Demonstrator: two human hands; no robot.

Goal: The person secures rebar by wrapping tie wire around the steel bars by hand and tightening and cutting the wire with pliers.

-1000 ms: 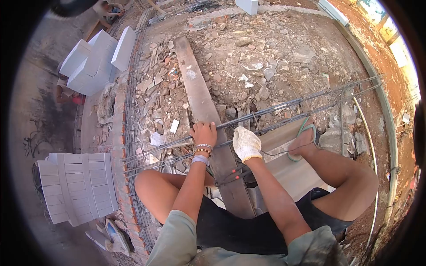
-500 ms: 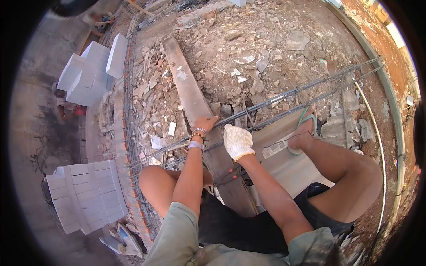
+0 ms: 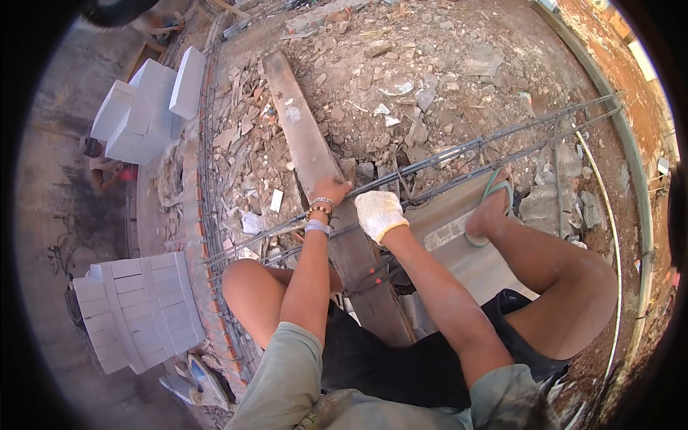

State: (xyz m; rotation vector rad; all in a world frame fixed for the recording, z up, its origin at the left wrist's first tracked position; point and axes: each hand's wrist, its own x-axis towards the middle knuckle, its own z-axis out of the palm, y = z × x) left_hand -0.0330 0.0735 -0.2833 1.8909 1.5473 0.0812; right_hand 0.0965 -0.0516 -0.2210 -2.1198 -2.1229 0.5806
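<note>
My bare left hand [image 3: 330,190], with bracelets at the wrist, is closed at the long steel rebar [image 3: 448,155] where it crosses the wooden plank [image 3: 304,140]. Close by on its right is my right hand [image 3: 378,214] in a white knitted glove, closed like a fist above the bars. Whatever sits inside the gloved fingers is hidden from me. The bars run in a tied bundle across the plank, from lower left to upper right. A cross tie of bent steel [image 3: 405,183] shows just beyond the glove.
Broken rubble [image 3: 401,79] covers the ground ahead. White blocks [image 3: 143,297] are stacked at left, with more blocks [image 3: 147,122] further up. A person [image 3: 106,166] is at the far left, another [image 3: 161,29] at top left. A pale hose [image 3: 605,193] curves along the right.
My right glove has turned and shifted slightly up and left, nearer my left hand. My left hand stays at nearly the same spot on the bars.
</note>
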